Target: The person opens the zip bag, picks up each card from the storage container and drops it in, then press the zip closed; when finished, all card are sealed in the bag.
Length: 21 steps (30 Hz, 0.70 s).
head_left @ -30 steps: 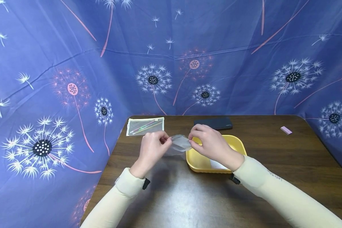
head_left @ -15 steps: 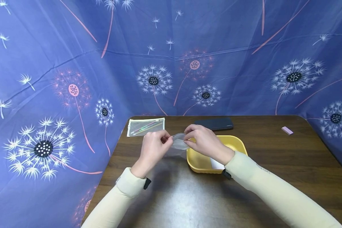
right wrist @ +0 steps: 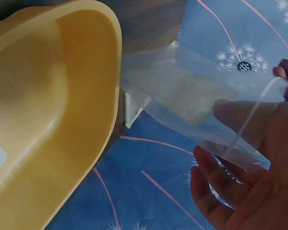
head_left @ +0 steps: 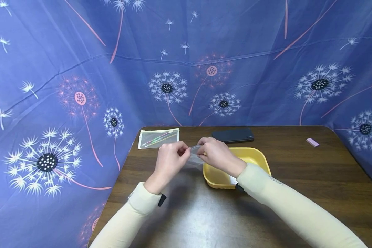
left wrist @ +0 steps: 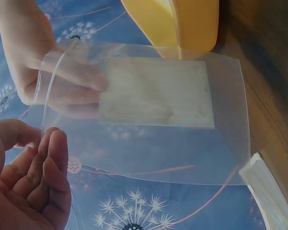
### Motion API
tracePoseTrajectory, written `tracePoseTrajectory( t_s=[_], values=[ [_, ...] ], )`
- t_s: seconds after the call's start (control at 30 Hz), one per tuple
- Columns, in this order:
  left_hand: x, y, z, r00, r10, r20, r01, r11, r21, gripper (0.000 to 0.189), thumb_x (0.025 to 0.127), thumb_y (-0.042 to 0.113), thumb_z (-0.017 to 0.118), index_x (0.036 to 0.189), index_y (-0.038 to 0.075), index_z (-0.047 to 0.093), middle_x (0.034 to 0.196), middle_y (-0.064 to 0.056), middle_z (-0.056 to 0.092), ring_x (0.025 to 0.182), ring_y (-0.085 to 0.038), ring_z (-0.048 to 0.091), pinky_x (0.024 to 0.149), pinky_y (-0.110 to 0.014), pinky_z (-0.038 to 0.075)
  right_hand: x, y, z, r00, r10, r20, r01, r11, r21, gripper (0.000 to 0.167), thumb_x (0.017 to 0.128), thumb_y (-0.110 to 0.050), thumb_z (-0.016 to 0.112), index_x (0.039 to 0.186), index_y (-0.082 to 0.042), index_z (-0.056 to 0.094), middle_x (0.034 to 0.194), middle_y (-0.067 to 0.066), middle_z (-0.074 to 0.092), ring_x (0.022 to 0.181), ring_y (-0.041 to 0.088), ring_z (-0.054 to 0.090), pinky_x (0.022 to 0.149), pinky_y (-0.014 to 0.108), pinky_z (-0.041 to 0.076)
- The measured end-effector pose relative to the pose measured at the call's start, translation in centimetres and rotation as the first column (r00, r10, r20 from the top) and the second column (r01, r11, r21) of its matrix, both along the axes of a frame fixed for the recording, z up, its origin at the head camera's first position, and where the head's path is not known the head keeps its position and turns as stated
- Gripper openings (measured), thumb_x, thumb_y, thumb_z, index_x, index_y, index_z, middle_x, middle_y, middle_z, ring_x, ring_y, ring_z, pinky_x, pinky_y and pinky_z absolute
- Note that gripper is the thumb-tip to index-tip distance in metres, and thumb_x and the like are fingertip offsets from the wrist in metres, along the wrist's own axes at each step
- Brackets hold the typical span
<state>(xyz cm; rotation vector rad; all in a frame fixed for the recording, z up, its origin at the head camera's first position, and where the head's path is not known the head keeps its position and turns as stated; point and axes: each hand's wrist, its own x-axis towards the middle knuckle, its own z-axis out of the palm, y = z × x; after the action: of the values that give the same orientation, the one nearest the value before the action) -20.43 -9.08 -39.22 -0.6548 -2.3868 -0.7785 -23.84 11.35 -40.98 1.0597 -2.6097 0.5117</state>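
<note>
A clear zip bag (left wrist: 158, 153) hangs in the air between my two hands, left of the yellow basin. Inside it lies a flat pale rectangle (left wrist: 156, 91), blurred by the plastic. My left hand (head_left: 170, 158) pinches the bag's edge beside the zip strip, thumb against fingertips. My right hand (head_left: 220, 155) is at the same mouth end; its thumb (right wrist: 230, 110) reaches past the zip strip up to the pale rectangle, and its other fingers curl under the bag. Whether the right fingers are inside the bag, I cannot tell.
The yellow basin (head_left: 261, 162) stands just beyond my right wrist, with something white (head_left: 233, 179) in it. A mesh zip pouch (head_left: 159, 138) with pencils lies at the back left. A dark flat case (head_left: 232, 135) and a pink eraser (head_left: 312, 142) lie farther back on the brown table (head_left: 297, 172).
My right hand has moved left, nearer my left hand, and over the bag's mouth, covering more of it. The left hand has barely moved and keeps its pinch.
</note>
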Motion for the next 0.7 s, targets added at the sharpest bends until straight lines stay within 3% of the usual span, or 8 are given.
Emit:
tracePoseTrajectory(
  t_s=[0.4, 0.7],
  values=[
    [0.0, 0.2, -0.1, 1.0, 0.008, -0.008, -0.008, 1.0, -0.004, 0.011, 0.086, 0.01, 0.074, 0.075, 0.014, 0.076, 0.064, 0.008, 0.067, 0.054, -0.004, 0.056, 0.052, -0.025, 0.046, 0.1, -0.2, -0.8, 0.993, 0.002, -0.115, -0.003, 1.0, -0.016, 0.01, 0.085, -0.007, 0.083, 0.082, -0.016, 0.082, 0.093, 0.001, 0.072, 0.083, 0.024, 0.068, 0.064, 0.041, 0.057],
    [-0.1, -0.1, 0.0, 1.0, 0.016, -0.007, -0.016, 1.0, -0.003, 0.012, 0.085, 0.011, 0.074, 0.074, 0.015, 0.075, 0.064, 0.01, 0.066, 0.053, -0.002, 0.055, 0.053, -0.026, 0.045, 0.6, 0.7, 0.2, 0.996, 0.031, -0.084, -0.035, 0.998, -0.045, 0.007, 0.087, -0.012, 0.085, 0.092, -0.017, 0.085, 0.101, 0.0, 0.073, 0.089, 0.022, 0.068, 0.069, 0.04, 0.058]
  ],
)
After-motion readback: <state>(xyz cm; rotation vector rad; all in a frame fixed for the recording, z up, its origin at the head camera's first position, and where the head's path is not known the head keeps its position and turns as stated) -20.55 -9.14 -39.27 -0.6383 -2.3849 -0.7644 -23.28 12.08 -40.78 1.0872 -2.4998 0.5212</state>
